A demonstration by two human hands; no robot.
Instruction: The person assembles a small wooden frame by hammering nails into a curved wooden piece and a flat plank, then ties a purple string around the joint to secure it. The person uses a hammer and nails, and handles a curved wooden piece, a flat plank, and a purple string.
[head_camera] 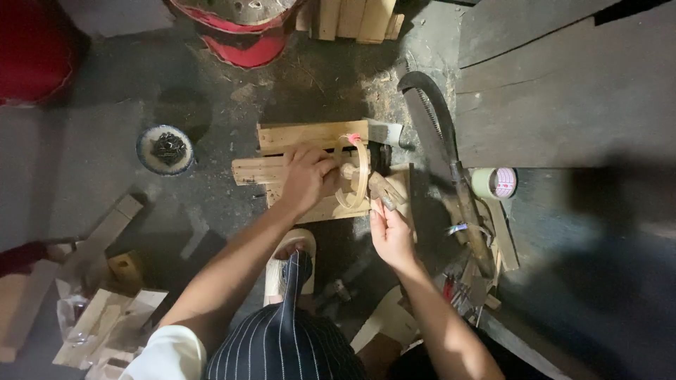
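A small frame of pale wooden slats (282, 134) lies on the dark floor in front of me. On it stands a thin bent bamboo hoop (360, 176) with a pink tie at its top. My left hand (304, 177) presses down on the slats and pinches the hoop's left side. My right hand (391, 229) is closed on the wooden handle of a hammer (382, 188), whose head sits next to the hoop.
A curved saw (433, 123) with a wooden handle lies right of the frame, beside a roll of tape (494, 183). A small bowl of nails (165, 149) sits at left. Wood offcuts (105, 232) lie at lower left, dark boards (563, 91) at upper right, a red drum (243, 32) at top.
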